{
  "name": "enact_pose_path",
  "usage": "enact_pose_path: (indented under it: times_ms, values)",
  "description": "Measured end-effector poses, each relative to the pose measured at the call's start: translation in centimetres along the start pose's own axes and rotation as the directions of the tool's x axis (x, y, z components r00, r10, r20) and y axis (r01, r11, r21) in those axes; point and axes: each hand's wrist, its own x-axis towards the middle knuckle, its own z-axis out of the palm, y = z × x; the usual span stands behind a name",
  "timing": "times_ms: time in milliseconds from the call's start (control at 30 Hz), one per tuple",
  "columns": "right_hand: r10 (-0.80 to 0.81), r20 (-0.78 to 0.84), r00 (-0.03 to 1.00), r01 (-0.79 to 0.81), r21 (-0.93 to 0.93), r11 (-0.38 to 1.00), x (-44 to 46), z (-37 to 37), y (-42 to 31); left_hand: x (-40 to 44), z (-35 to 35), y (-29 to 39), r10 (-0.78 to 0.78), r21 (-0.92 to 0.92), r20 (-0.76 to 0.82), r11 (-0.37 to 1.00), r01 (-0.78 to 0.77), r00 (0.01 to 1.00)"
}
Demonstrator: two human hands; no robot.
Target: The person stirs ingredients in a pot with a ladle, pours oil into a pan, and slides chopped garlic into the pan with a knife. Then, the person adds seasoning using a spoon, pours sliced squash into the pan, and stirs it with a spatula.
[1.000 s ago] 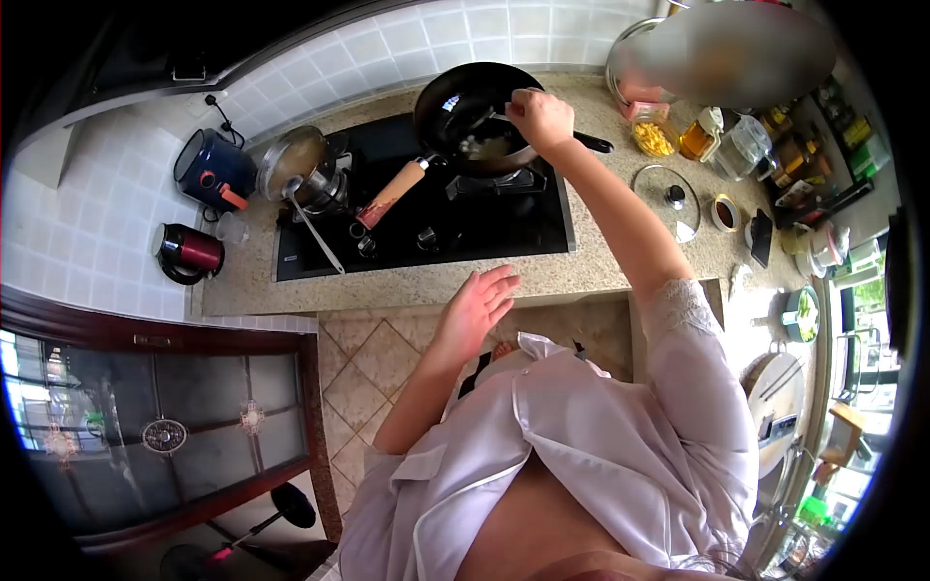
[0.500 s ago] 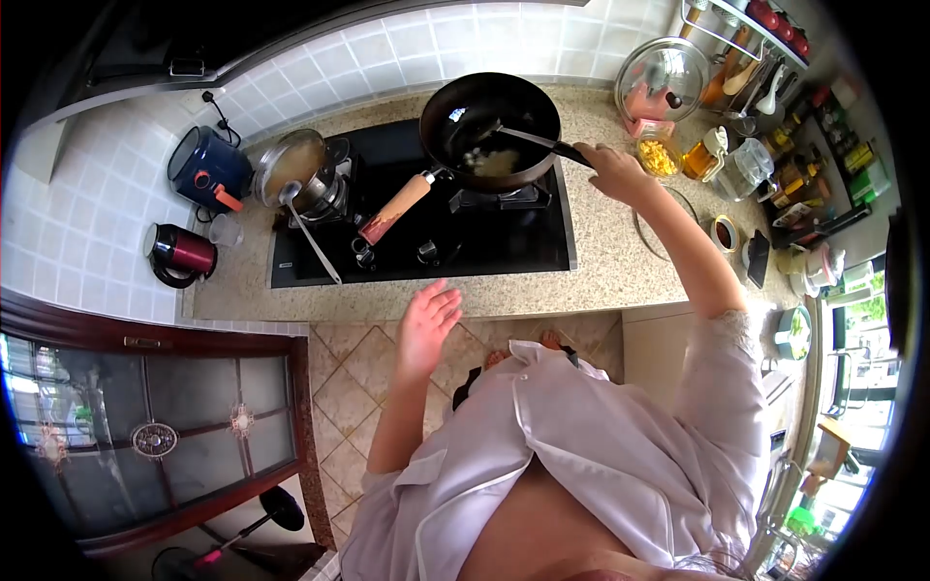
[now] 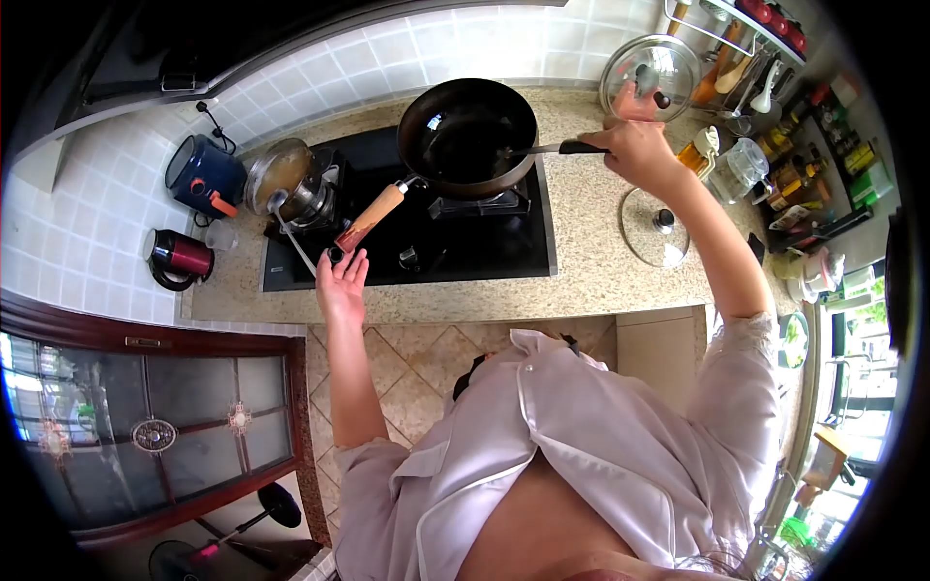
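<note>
My right hand (image 3: 637, 153) is closed round the black handle of a spatula (image 3: 544, 149). Its metal shaft crosses the rim of a black wok (image 3: 436, 169), and its far end is hard to make out against the dark inside. The wok rests on the right burner, its wooden handle (image 3: 373, 215) pointing toward the front left. My left hand (image 3: 343, 290), palm up with fingers apart, is at the stove's front edge just below the handle's end. Its fingertips are close to a control knob; whether they touch anything I cannot tell.
A pot (image 3: 286, 179) with a ladle (image 3: 295, 240) stands on the left burner of the black stove (image 3: 475, 257). A blue appliance (image 3: 203, 176) and a dark red kettle (image 3: 181, 255) are further left. One glass lid (image 3: 656, 232) lies on the right counter; another (image 3: 649, 73) leans against the wall.
My left hand has moved left and forward to below the wok's handle. My right hand has risen a little with the spatula. The pale food visible in the wok before is no longer discernible.
</note>
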Motion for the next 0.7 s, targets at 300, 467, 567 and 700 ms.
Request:
enact_pose_path:
  times_ms: [300,467,567,700]
  values:
    - [0.007,0.106,0.994,0.000,-0.066,0.998,0.2,-2.5,-0.9,1.2,1.8,1.3,0.119,0.192,0.079,0.972,-0.132,0.990]
    - [0.083,0.114,0.990,-0.086,0.016,0.996,2.2,2.4,-2.6,1.5,1.8,1.8,0.063,0.229,0.091,0.970,-0.082,0.994]
    - [0.146,0.043,0.988,-0.149,0.105,0.983,2.9,4.6,-3.8,2.1,1.6,1.9,0.072,0.230,0.100,0.969,-0.093,0.992]
    - [0.192,0.034,0.981,-0.195,0.164,0.967,3.6,7.1,-5.4,2.6,1.5,2.1,0.076,0.236,0.110,0.967,-0.100,0.991]
